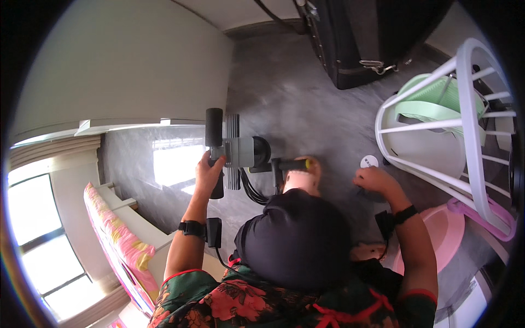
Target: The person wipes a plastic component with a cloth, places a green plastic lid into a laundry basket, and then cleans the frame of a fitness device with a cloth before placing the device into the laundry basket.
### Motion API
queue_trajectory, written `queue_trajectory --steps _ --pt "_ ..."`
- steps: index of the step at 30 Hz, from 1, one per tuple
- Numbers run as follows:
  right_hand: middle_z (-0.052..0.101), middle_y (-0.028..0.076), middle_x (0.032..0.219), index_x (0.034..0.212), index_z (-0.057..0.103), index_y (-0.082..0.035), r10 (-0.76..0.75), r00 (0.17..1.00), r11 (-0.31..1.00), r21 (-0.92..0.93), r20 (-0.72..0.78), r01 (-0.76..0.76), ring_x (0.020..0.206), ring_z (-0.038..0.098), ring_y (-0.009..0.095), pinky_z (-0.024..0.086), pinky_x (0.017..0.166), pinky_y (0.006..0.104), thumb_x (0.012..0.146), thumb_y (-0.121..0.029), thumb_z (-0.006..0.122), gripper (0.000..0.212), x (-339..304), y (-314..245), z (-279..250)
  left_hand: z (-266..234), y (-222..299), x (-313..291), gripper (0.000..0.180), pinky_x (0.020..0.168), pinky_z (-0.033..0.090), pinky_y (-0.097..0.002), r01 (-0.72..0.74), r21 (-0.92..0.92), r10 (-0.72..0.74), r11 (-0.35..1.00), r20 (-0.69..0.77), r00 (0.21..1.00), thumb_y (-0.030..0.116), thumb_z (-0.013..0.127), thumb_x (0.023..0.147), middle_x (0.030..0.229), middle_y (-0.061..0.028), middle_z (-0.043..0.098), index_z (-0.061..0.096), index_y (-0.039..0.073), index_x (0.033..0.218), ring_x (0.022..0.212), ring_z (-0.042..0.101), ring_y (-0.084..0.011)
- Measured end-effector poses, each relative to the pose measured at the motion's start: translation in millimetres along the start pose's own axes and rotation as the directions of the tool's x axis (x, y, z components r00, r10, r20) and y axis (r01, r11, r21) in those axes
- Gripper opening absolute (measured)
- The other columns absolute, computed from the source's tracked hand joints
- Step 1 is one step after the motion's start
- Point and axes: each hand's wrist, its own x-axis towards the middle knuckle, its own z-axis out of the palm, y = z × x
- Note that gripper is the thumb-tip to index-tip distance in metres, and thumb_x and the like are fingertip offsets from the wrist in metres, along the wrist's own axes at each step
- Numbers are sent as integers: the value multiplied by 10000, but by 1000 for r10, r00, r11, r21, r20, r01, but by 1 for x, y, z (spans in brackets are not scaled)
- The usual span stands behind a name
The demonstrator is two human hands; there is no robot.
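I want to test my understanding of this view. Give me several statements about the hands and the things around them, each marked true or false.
1. The left hand grips the black bar. True.
2. The right hand rests on the pink tub. False: it is beside the white disc.
3. The left arm wears a black strap. True.
4. The white frame stands left of both hands. False: it stands right of them.
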Motion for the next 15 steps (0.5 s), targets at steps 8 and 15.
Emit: queue_trajectory --steps 8,15 --pt "635 179 750 886 615 -17 -24 981 950 300 -194 82 689 609 326 456 629 404 891 -322 597 305 -9 -23 -33 25 66 3 290 522 467 -272 -88 -145 106 985 122 987 214 681 838 647 -46 599 599 -29 973 560 575 -103" --pt "602 152 709 920 598 -29 -42 789 820 430 -613 378 634 587 275 431 591 373 901 -280 624 254 10 -45 -25 60 101 4 299 548 473 -260 -174 -214 223 961 236 946 166 693 824 697 -45 620 600 -37 1024 593 578 -94"
